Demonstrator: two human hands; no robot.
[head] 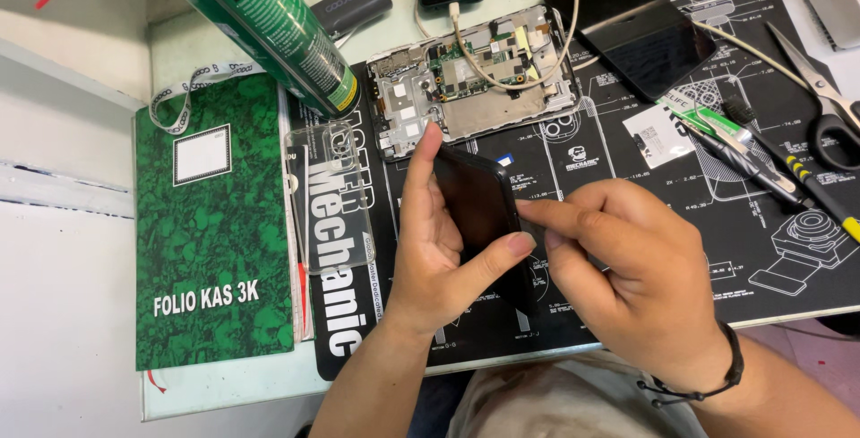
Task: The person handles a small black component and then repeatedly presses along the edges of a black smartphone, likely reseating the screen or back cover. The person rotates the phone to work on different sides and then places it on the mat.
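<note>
Black phone (475,210) up off the mat (627,223), tilted in my left hand (439,250), thumb and fingers clamped on its edges. Right hand (627,286) fingertips pinched at its right edge; best work gently, grip steady, opened phone (475,80) behind.

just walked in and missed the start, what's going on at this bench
A person sits at a black repair mat, holding a black phone screen panel upright in the left hand, while the right hand pinches at its edge. Beyond the hands lies an opened phone with its circuit board exposed. A green ledger book and green spray can sit to the left, scissors to the right.
</note>
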